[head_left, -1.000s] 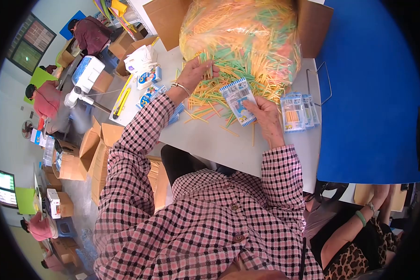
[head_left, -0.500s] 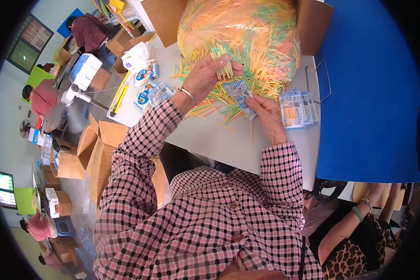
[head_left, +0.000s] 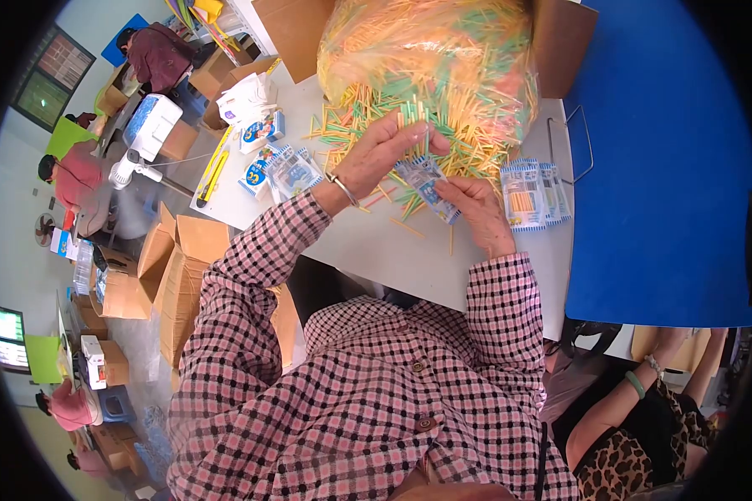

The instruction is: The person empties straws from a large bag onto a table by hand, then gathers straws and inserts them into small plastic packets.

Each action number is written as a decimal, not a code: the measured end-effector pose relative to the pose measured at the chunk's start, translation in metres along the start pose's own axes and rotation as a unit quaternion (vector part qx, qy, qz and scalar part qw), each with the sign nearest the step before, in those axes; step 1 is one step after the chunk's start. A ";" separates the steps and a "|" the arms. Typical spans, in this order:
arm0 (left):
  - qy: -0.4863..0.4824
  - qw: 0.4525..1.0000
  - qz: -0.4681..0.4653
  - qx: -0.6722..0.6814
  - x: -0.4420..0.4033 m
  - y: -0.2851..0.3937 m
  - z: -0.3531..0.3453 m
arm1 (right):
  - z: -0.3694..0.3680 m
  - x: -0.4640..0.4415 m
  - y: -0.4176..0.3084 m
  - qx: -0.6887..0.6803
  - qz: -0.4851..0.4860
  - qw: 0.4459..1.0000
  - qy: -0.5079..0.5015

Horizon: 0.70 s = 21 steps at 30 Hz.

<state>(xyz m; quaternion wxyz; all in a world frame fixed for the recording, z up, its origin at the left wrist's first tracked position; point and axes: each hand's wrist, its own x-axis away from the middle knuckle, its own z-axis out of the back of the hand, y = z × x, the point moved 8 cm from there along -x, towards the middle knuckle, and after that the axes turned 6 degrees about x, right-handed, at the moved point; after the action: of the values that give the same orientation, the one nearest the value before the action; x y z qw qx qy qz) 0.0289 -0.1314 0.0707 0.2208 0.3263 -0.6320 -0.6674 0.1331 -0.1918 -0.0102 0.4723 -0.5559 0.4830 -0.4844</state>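
My left hand (head_left: 378, 159) is closed round a small bundle of thin yellow and green sticks (head_left: 414, 113), which point up past the fingers. Just below, my right hand (head_left: 479, 209) pinches a blue-and-white clear packet (head_left: 430, 188) by its lower part. The packet's upper end meets the bottom of the bundle; I cannot tell whether the sticks are inside it. Beneath both hands lies a loose heap of similar sticks (head_left: 359, 108). Behind it, a large clear bag (head_left: 426, 50) full of yellow, green and pink sticks bulges from a cardboard box (head_left: 564, 46).
Several packets with sticks (head_left: 522, 196) lie at the right table edge. On the left are other packets (head_left: 292, 171), small blue-and-white boxes (head_left: 261, 131) and a yellow cutter (head_left: 214, 177). A blue surface (head_left: 660, 184) adjoins the right. A co-worker's arm (head_left: 614, 401) is at lower right.
My left hand has moved down and slightly right with the bundle, to the packet's upper end. My right hand has shifted slightly left with the packet.
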 end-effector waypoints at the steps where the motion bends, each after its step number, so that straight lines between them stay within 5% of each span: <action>1: 0.018 0.999 -0.008 0.028 0.000 -0.004 0.002 | 0.000 0.000 0.000 -0.003 0.006 1.000 0.003; 10: 0.109 0.993 -0.042 0.022 0.015 -0.003 0.004 | 0.002 -0.004 0.008 -0.030 0.008 1.000 0.001; 21: 0.084 0.995 -0.045 0.017 0.012 -0.003 0.001 | -0.002 -0.003 0.004 0.003 0.023 1.000 -0.006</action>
<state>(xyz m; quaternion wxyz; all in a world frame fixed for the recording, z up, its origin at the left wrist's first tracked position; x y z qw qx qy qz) 0.0205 -0.1392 0.0659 0.2371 0.4128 -0.6073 -0.6361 0.1310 -0.1894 -0.0144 0.4880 -0.5461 0.4909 -0.4718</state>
